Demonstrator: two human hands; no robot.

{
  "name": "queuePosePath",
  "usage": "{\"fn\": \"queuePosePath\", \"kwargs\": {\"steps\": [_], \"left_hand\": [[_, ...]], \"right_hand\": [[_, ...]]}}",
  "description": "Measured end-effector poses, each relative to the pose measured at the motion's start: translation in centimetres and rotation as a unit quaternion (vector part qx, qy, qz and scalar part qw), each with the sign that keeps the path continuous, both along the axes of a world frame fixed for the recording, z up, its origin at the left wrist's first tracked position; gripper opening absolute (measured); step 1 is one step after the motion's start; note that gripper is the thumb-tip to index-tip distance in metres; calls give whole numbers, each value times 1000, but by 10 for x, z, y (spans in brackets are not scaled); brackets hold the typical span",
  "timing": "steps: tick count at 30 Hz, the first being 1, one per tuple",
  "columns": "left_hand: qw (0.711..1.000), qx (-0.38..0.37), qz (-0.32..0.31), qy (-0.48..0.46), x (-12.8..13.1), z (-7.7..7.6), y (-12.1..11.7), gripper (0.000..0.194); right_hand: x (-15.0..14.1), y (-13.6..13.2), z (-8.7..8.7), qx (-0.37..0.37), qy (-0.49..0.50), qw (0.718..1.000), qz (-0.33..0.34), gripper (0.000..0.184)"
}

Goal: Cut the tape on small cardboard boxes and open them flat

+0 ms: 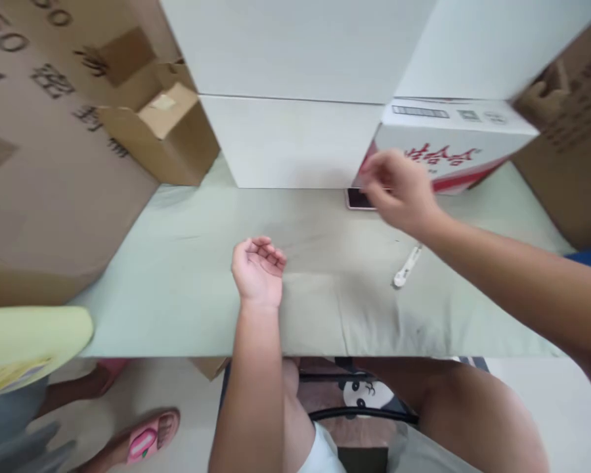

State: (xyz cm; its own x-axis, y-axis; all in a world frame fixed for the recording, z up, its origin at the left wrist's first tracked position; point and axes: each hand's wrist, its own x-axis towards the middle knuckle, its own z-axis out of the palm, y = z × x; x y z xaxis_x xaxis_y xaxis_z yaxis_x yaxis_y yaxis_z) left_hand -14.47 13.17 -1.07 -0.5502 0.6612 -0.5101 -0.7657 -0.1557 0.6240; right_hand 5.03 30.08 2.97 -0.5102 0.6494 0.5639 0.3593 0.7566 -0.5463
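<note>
My left hand (259,269) rests palm up above the green cloth, its fingers loosely curled and nothing lying in the palm. Higher and to the right, my right hand (398,190) is lifted in front of a white printed carton (473,141). Motion blurs its bent fingers, and I cannot make out anything between them. Partly behind that hand lies a phone (358,199) with a dark screen. A slim white item with a rounded end (406,266) lies below my right wrist; its kind is unclear.
Green cloth (177,276) covers the table. White panels (295,141) stand at the back, an open cardboard box (177,141) at back left. Large cardboard walls (69,184) flank the sides. Another person's pink sandal (145,443) and yellow clothing (34,341) show at lower left.
</note>
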Motion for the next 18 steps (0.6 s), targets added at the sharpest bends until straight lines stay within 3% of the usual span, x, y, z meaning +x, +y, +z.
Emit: {"fn": "queuePosePath", "kwargs": {"steps": [2,4,7,10,12,14,16,18], "left_hand": [[999,13,41,-12,-8,1,-8,22],[997,28,72,-12,-17,0,-16,24],[994,47,95,-5,-30,-4,-22,25],[993,57,98,17,-38,-10,-22,27],[993,60,96,33,-41,-13,-21,29],[993,61,95,43,-44,-15,-19,30],[991,59,108,52,-46,-16,-19,29],[984,53,153,73,-50,-16,-21,27]], "right_hand": [[-83,-14,-6,-21,-66,992,108,13],[-166,-21,-8,-34,-113,979,165,14],[-278,-20,-1,-54,-124,978,157,23],[-364,-6,11,-68,-112,984,120,37],[-402,4,17,-94,-121,981,121,45],[-423,10,20,-123,-144,974,128,41],[-425,11,21,-133,-157,972,116,31],[-407,5,21,-123,-152,977,90,26]]}}
